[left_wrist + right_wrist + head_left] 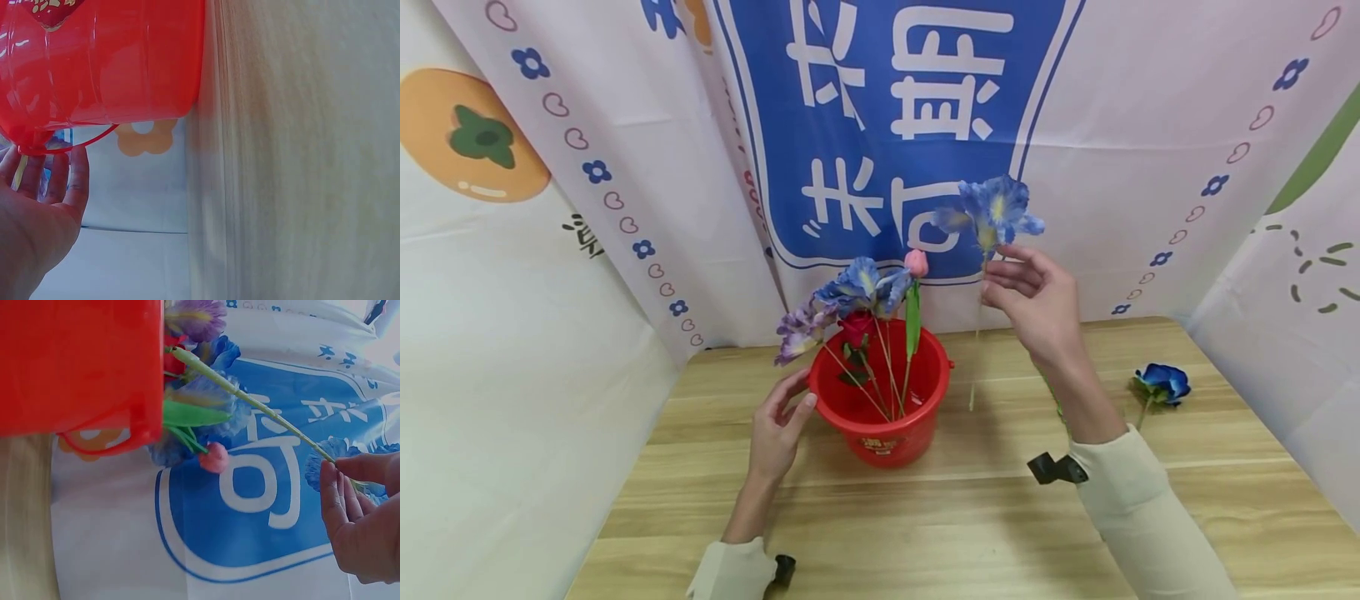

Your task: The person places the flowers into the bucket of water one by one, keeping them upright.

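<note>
A red bucket [880,442] stands on the table with several artificial flowers in it: a purple flower [802,332], a blue one [861,285], a red rose [856,328] and a pink tulip [916,263]. My left hand [778,429] rests its fingertips at the bucket's left rim, beside the thin handle [100,135]; the fingers look fairly straight. To the bucket's right and above it, my right hand [1037,296] pinches the stem of another blue flower [996,208] just below the bloom. Its stem [269,412] hangs down outside the bucket in the head view.
A dark blue flower [1163,384] lies on the wooden table [985,533] at the right, partly behind the right forearm. A printed cloth [1090,167] hangs along the back edge, with white sheeting [512,333] at the left.
</note>
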Motion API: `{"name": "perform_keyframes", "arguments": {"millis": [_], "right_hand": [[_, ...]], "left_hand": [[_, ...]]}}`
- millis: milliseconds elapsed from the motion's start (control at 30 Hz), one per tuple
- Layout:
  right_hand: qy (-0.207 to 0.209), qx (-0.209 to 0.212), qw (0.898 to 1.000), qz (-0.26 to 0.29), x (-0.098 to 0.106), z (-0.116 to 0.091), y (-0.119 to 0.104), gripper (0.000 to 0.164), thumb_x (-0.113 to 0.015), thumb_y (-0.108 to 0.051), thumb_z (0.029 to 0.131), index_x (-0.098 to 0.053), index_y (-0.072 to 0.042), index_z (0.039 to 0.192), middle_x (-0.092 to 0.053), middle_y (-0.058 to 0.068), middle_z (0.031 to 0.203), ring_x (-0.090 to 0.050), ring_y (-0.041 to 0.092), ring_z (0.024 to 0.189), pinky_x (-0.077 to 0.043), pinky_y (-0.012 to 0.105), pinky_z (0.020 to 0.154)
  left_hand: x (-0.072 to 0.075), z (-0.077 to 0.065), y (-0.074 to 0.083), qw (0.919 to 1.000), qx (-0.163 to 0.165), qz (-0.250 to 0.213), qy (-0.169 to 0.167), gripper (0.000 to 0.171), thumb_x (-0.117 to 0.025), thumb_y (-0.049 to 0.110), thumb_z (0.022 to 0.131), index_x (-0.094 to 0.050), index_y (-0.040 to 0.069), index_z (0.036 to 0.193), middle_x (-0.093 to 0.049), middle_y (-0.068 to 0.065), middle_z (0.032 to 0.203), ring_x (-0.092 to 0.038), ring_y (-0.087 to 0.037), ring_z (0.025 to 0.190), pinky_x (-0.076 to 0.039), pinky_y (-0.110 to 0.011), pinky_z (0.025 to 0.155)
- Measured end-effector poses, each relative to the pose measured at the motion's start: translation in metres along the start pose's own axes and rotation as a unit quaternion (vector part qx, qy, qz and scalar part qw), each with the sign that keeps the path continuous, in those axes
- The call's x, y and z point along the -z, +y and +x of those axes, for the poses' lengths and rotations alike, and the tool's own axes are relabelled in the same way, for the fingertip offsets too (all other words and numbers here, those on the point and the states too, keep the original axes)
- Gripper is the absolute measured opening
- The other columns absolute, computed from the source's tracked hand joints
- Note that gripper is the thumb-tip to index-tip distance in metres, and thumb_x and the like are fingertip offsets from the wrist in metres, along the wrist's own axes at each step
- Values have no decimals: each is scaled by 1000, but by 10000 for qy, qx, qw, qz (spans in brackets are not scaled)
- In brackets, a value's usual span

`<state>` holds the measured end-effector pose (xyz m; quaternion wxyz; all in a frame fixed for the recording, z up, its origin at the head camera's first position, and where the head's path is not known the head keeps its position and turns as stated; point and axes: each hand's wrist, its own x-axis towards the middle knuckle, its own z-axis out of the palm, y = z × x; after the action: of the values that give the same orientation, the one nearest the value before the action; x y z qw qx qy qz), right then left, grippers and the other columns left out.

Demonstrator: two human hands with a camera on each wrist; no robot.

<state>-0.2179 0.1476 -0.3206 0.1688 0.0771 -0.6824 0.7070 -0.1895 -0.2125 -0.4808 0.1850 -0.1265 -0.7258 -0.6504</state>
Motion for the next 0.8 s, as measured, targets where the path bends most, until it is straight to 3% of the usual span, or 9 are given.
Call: {"name": "perform_keyframes", "arguments": {"millis": [333, 600, 800], "right_hand": [[45, 230, 9997, 99, -28, 14, 0, 55, -75, 8, 92, -62, 0, 145, -73, 26, 127, -78, 11, 96, -67, 29, 81], [-112, 127, 9998, 142, -46, 22, 8, 51, -72, 10, 93, -63, 1, 143, -73, 27, 127, -77, 12, 96, -67, 27, 79], [-215, -11, 9997, 76, -57, 24, 23, 52, -74, 9, 93, -63, 1, 143, -73, 30, 127, -78, 20, 99, -67, 26, 77]], "left_hand": [[0, 0, -1, 10000, 11, 1, 16, 42, -67, -3, 101, -63, -5, 143, -66, -23, 142, -67, -4, 124, -60, -17, 95], [0, 1, 0, 10000, -9, -36, 5, 41, -67, -3, 101, -63, -5, 142, -65, -22, 142, -67, -5, 124, -61, -18, 95], [1, 0, -1, 10000, 17, 16, 2, 41, -67, -2, 101, -63, -4, 143, -65, -22, 142, -66, -5, 125, -61, -18, 95]]}}
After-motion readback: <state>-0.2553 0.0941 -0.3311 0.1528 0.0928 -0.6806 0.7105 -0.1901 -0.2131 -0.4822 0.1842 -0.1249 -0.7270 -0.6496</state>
